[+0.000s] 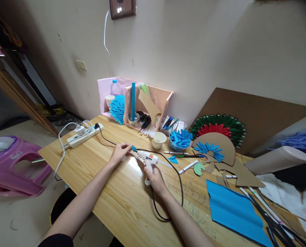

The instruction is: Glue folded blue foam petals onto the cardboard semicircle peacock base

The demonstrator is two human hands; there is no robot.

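Note:
My right hand (156, 180) is wrapped round the handle of a white hot glue gun (148, 159), its nozzle pointing left. A clear glue stick (165, 162) sticks out of the gun's back end. Between the fingertips of my left hand (120, 152) is a small blue foam petal (134, 148), close by the nozzle; whether the two touch I cannot tell. The gun's black cord (181, 187) loops over the table to the right of my right hand. Past the gun stand a paper cup (159, 140) and a bowl of cut blue pieces (180, 139).
A power strip (84, 136) lies at the table's left edge. Right of centre rests a cardboard disc (228, 147) with blue petals, near a blue foam sheet (235, 211) and scissors (271, 223). Open pink boxes (165, 99) line the wall. A pink stool (16, 168) stands left.

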